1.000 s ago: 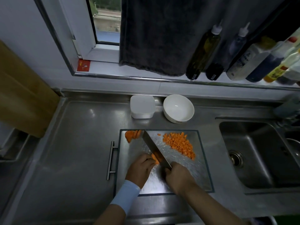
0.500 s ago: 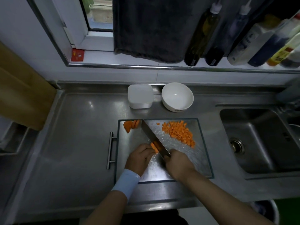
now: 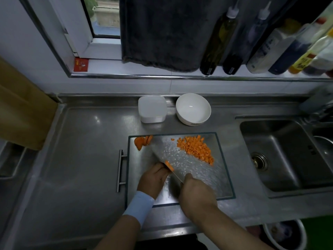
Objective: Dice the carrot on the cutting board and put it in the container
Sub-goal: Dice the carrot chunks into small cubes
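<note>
The knife (image 3: 162, 156) is smearing into blur where it was crisp a second ago, so I am judging us mid-chop. The right hand (image 3: 196, 192) is clenching its hidden handle, and the left hand (image 3: 153, 179) is pinching the carrot strip (image 3: 168, 165) at frame centre. Dice (image 3: 195, 149) are piling to its right, and the container (image 3: 152, 111) is waiting above.

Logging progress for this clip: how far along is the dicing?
Done: a pile of diced carrot lies on the cutting board. In hand: the left hand holds a carrot piece while the right hand grips the knife. Left: slices at the board's far-left corner are uncut; no carrot shows in the white container.
</note>
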Demonstrator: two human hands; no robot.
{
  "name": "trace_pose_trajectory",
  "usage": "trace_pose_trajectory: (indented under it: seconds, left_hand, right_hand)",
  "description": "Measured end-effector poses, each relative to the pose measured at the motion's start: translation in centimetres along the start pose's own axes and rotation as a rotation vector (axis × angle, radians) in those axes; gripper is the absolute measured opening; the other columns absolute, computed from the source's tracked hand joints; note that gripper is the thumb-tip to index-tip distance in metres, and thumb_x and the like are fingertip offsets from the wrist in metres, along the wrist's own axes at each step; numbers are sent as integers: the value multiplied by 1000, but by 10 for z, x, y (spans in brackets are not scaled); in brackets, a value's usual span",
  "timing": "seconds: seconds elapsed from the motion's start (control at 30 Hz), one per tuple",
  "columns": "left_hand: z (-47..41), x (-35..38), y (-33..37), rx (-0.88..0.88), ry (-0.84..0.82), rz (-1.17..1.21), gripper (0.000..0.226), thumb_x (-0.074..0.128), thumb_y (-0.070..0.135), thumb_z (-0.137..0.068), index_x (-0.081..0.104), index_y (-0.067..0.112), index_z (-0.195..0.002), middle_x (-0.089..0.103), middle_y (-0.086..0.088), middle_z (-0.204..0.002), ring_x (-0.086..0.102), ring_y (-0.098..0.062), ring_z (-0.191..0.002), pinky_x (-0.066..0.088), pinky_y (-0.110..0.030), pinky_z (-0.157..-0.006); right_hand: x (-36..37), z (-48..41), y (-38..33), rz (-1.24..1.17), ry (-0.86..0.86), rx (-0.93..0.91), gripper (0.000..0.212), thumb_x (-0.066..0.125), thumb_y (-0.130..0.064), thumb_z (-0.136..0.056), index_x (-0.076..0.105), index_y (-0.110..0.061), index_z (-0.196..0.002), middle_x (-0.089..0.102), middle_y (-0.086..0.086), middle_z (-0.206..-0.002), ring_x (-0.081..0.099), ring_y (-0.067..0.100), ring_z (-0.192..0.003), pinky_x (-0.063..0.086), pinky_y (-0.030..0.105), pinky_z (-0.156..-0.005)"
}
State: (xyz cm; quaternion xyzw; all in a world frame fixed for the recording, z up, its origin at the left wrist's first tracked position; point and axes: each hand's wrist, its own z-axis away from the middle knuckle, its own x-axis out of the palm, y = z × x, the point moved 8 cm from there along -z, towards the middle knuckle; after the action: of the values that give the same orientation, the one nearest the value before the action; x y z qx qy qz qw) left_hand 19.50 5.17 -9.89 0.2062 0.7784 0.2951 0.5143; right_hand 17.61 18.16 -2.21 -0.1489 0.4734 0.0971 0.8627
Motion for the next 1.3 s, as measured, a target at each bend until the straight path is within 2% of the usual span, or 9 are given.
trace_pose_trajectory:
  seconds: [0.13,0.23,0.4,0.5,0.6,0.7,0.8,1.03,1.3]
  left_hand:
    - [0,2,1,36,-8,-37,31,77,-4,-70,73,9,-98,70,-6,-102,55,-10,-97,34,-9,-98]
    - [-1,1,3,59,3,-61,28,72,-1,-71,73,8,-98,70,-7,-101,54,-11,-98,31,-8,-100]
    - [0,3,0,84,1,-69,27,71,1,-73,73,11,-98,69,-5,-103,57,-13,-99,44,-21,-94]
    - [0,1,0,69,2,-50,26,68,5,-73,73,11,-98,69,-5,-104,57,-13,-100,37,-14,-100]
    - [0,2,-1,47,-24,-54,27,67,6,-73,73,11,-99,69,-4,-103,58,-13,-98,36,-13,-99]
    - [0,5,-1,67,-59,-71,29,67,3,-72,73,11,-98,69,-4,-101,56,-10,-99,33,-9,-101]
    - [-1,1,-2,34,-31,-9,24,68,-1,-74,73,10,-95,68,-4,-98,56,-7,-96,35,-8,-99]
    - [-2,-2,-1,-4,-20,47,24,75,-5,-73,73,10,-91,68,-3,-94,56,-6,-91,35,-3,-95]
    - [0,3,-9,-39,-46,62,16,70,8,-79,72,16,-93,66,2,-97,56,-4,-92,40,-8,-92]
  right_hand:
    - [0,1,-1,30,-10,12,39,45,-12,-93,44,-10,-132,62,8,-120,62,25,-110,48,33,-90]
    - [-1,1,-1,24,-14,30,37,46,-12,-93,46,-12,-130,63,7,-118,62,25,-109,48,34,-91]
    - [-2,1,1,28,-8,47,40,47,-11,-93,45,-14,-133,63,6,-118,62,25,-109,48,34,-91]
    - [-1,0,3,29,-9,53,42,47,-12,-93,43,-14,-135,63,6,-119,62,25,-109,48,34,-90]
    - [0,-1,5,25,-16,62,44,48,-12,-92,43,-14,-136,62,6,-120,61,26,-111,48,35,-91]
    - [1,-5,5,16,-24,62,37,49,-14,-93,46,-15,-130,62,6,-119,62,24,-109,48,33,-90]
    - [0,-12,7,-4,-37,62,29,49,-15,-92,51,-15,-121,63,7,-116,62,25,-106,49,33,-87]
    - [2,-29,10,-37,-83,54,27,55,-23,-93,57,-16,-119,62,7,-119,61,24,-107,49,30,-88]
    - [22,-45,12,-67,-72,37,25,56,-25,-93,60,-15,-116,66,5,-113,63,21,-103,53,30,-90]
